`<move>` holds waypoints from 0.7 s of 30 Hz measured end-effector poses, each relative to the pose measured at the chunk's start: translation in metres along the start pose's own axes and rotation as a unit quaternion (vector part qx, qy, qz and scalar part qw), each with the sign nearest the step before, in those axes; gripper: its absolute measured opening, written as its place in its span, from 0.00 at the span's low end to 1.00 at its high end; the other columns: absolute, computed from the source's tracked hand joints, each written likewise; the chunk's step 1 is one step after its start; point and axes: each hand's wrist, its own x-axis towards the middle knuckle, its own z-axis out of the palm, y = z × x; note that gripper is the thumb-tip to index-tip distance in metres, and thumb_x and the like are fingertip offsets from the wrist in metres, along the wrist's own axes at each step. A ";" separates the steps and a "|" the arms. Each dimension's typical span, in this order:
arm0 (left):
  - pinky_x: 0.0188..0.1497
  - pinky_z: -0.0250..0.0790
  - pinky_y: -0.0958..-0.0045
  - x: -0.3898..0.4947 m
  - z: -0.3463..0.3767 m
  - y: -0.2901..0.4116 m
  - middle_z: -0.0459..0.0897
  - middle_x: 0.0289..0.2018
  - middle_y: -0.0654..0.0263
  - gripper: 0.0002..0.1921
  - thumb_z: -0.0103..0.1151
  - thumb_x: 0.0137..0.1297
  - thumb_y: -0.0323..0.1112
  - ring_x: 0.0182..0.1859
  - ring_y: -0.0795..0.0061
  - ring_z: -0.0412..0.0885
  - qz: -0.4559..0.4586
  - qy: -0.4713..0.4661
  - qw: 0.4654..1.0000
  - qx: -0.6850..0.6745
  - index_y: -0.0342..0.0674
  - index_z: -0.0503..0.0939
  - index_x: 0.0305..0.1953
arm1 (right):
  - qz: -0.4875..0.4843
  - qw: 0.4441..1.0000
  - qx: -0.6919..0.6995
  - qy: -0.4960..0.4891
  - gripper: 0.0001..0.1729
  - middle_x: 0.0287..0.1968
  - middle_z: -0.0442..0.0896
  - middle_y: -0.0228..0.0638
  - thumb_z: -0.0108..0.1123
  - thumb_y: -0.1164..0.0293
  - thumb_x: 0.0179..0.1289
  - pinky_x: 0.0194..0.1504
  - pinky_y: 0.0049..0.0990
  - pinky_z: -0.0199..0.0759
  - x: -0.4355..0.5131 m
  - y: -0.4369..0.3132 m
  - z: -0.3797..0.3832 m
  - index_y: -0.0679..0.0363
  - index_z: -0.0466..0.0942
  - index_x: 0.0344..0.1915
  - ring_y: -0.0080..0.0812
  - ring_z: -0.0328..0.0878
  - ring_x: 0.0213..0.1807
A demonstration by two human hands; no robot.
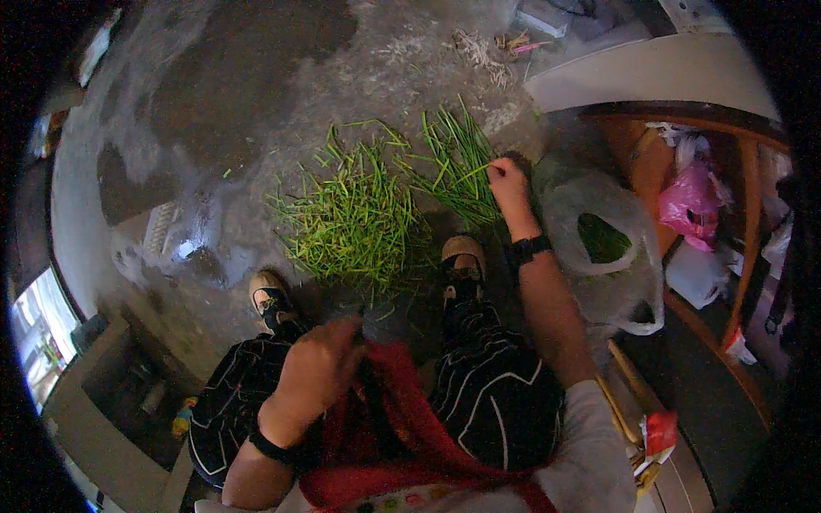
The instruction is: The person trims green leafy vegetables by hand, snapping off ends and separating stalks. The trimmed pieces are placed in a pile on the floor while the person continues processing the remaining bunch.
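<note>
My right hand [511,189], with a dark band on its wrist, reaches over the right side of the floor. Its thumb and fingers pinch a thin yellow-green stalk [473,173]. Under and beside it lies a loose bunch of long green stalks [454,144], perhaps chives or garlic shoots. To its left spreads a broad heap of shorter, tangled green and yellowish pieces [359,221]. My left hand [321,372] is held above my lap, close to the red apron [394,378]. It is blurred with its fingers bent, and whether it holds anything is unclear.
A translucent plastic bag [616,298] with greens inside stands right of my forearm. Beyond it, a wooden frame [747,237] holds a pink plastic bag [689,199]. My shoes [463,256] flank the heap. Pale dry scraps [481,58] lie farther off on the concrete floor [256,115].
</note>
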 end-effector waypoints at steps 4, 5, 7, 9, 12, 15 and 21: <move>0.33 0.66 0.64 0.008 0.008 -0.008 0.75 0.30 0.53 0.15 0.53 0.49 0.31 0.33 0.55 0.73 0.045 0.033 0.998 -0.021 0.37 0.70 0.41 | -0.138 0.978 -0.154 -0.014 0.10 0.30 0.75 0.40 0.56 0.70 0.49 0.29 0.34 0.68 0.020 -0.035 0.020 0.60 0.71 0.33 0.40 0.73 0.30; 0.33 0.67 0.64 0.009 0.009 -0.012 0.75 0.30 0.53 0.14 0.53 0.49 0.30 0.33 0.55 0.74 0.039 0.022 0.999 -0.020 0.37 0.70 0.40 | -0.115 0.975 -0.190 -0.016 0.11 0.31 0.75 0.40 0.56 0.69 0.49 0.30 0.35 0.67 0.023 -0.044 0.025 0.60 0.71 0.34 0.42 0.73 0.31; 0.33 0.67 0.65 0.011 0.009 -0.021 0.75 0.30 0.53 0.14 0.53 0.50 0.30 0.33 0.55 0.74 0.003 0.004 0.999 -0.041 0.36 0.71 0.40 | -0.094 0.962 -0.255 -0.016 0.13 0.31 0.75 0.40 0.56 0.68 0.49 0.30 0.37 0.67 0.028 -0.059 0.035 0.59 0.69 0.36 0.44 0.72 0.32; 0.32 0.67 0.66 0.015 0.011 -0.031 0.76 0.30 0.53 0.13 0.52 0.50 0.30 0.32 0.54 0.74 -0.040 0.000 0.995 -0.086 0.35 0.71 0.40 | -0.097 0.945 -0.312 -0.008 0.15 0.30 0.74 0.40 0.56 0.68 0.48 0.29 0.38 0.67 0.035 -0.065 0.041 0.57 0.68 0.37 0.44 0.72 0.32; 0.31 0.66 0.70 0.032 0.025 -0.044 0.77 0.30 0.55 0.13 0.51 0.53 0.29 0.30 0.59 0.75 -0.124 -0.015 0.984 -0.123 0.33 0.71 0.41 | -0.112 0.932 -0.342 -0.044 0.11 0.30 0.74 0.40 0.56 0.68 0.48 0.29 0.39 0.66 0.045 -0.061 0.044 0.58 0.70 0.33 0.46 0.71 0.32; 0.29 0.66 0.74 0.058 0.050 -0.046 0.77 0.28 0.61 0.13 0.50 0.56 0.29 0.26 0.71 0.74 -0.136 0.079 0.927 -0.341 0.31 0.70 0.42 | -0.180 0.951 -0.251 -0.023 0.08 0.27 0.74 0.38 0.59 0.70 0.47 0.28 0.34 0.66 0.044 -0.057 0.041 0.60 0.71 0.27 0.40 0.72 0.29; 0.28 0.64 0.81 0.117 0.071 -0.035 0.74 0.26 0.66 0.12 0.49 0.57 0.28 0.26 0.82 0.71 -0.086 0.018 0.846 -0.526 0.31 0.70 0.42 | -0.126 0.983 0.096 -0.095 0.06 0.23 0.76 0.34 0.59 0.76 0.45 0.31 0.22 0.66 -0.007 -0.088 0.015 0.61 0.71 0.24 0.26 0.73 0.26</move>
